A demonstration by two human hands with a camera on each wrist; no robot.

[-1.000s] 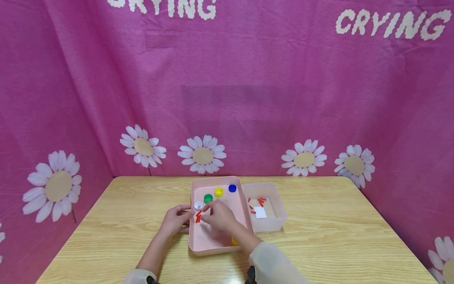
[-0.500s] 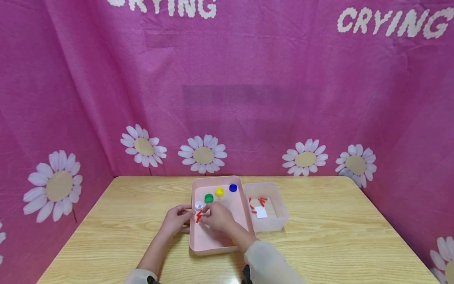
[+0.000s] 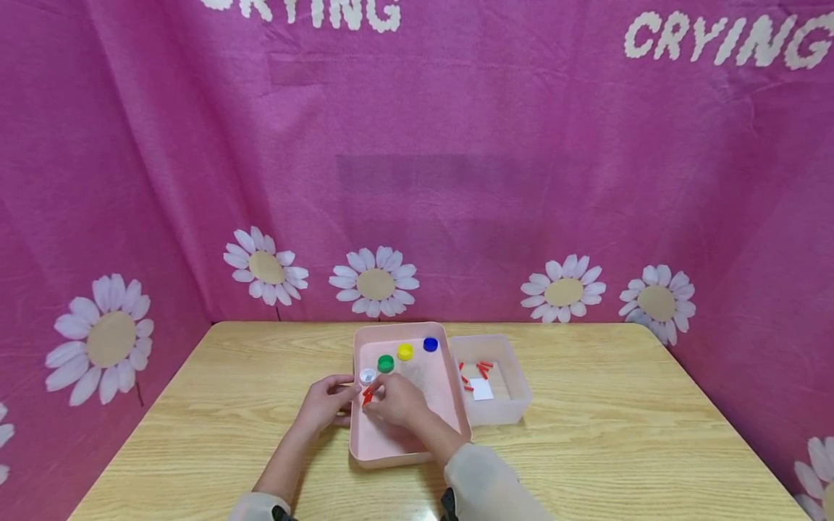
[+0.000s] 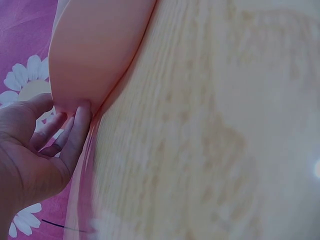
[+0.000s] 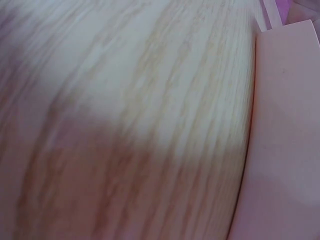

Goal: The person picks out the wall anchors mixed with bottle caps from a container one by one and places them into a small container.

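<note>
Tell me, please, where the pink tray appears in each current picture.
Head: pink tray at lower middle, left of the translucent box.
Left wrist: pink tray at upper left, outer wall showing.
Right wrist: pink tray along the right edge.
Shared landmark: the wood-grain table, visible in all three.

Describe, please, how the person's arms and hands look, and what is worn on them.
The left hand and right hand are bare, without gloves. Pale cream sleeves end short of the wrists. A small black piece shows by each sleeve, too unclear to name.
</note>
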